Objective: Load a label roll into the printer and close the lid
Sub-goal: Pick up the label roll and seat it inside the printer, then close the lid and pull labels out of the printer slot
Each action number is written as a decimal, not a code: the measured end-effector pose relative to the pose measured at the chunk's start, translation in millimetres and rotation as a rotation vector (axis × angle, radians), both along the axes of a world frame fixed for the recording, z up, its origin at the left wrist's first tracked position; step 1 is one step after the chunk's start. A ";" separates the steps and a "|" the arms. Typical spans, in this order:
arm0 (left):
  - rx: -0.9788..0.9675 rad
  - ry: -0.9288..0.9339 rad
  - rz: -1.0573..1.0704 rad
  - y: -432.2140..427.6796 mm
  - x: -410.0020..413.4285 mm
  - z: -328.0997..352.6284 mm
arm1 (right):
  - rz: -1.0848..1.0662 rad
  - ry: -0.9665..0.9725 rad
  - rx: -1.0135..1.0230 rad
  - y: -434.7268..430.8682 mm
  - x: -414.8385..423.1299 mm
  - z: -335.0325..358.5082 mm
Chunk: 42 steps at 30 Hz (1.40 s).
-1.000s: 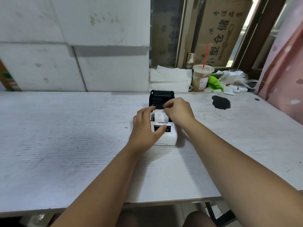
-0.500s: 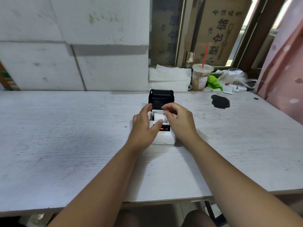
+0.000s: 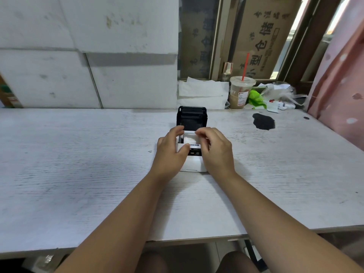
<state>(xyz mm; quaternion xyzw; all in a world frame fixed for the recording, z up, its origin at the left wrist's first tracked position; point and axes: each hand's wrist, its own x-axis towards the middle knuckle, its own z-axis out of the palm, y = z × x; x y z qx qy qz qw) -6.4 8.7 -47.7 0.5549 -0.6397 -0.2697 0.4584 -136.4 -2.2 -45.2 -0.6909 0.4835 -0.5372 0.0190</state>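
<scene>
1. The printer (image 3: 194,164) sits on the white table (image 3: 78,174), a little beyond its middle and straight in front of the person. Its long axis runs away from the person: the white front end points back at them and the hinge end points toward the wall.
2. The black lid (image 3: 192,119) is open and stands nearly upright at the far end, with its inner face turned toward the person.
3. The label roll (image 3: 189,139) lies in the open bay just below the lid, showing as a pale patch between the two hands. Its axis looks to lie across the printer, but the patch is too blurred to be sure.
4. The printer lies between the hands, the left on its left flank and the right over its right side and the bay.
5. The left hand (image 3: 170,152) grips the printer body, with the thumb laid across the top near the dark label strip and the fingers up along the left wall.
6. The right hand (image 3: 216,152) is narrowly closed, with its fingers (image 3: 201,133) curled over the far edge of the roll. I cannot tell whether they pinch the paper or only hover by it.
7. Well apart at the back right stand a drink cup (image 3: 241,91) with a red straw and a dark stain (image 3: 263,121) on the tabletop.
</scene>
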 end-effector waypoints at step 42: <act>-0.389 -0.313 0.158 -0.6 2.2 -1.7 | 0.136 -0.456 0.439 -32.5 1.3 47.2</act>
